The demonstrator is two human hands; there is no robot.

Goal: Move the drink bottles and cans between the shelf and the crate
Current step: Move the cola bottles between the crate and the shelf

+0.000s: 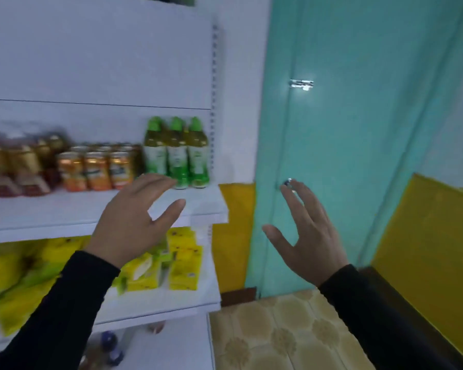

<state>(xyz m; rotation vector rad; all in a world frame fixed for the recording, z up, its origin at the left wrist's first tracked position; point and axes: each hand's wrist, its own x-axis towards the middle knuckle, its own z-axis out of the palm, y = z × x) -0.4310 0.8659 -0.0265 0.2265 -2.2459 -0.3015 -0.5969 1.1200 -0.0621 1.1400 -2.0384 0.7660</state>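
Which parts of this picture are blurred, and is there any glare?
Head view: the brown bottles at the shelf's left end are smeared by motion blur, the green bottles are sharper; a bright glare spot sits on the door latch; both hands, left hand and right hand, show fairly clearly.

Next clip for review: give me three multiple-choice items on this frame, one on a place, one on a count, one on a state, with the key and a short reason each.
1. Where do the green-capped bottles stand on their shelf?
A. left end
B. right end
C. middle

2. How many green-capped bottles show?
A. three
B. one
C. six

3. What is the left hand doing?
A. gripping a can
B. open, holding nothing
C. gripping a bottle

Key: 1 B, they stand at the right end, right of the orange cans. 2 A, three caps side by side. 3 B, its fingers are spread and hold nothing, like the right hand.
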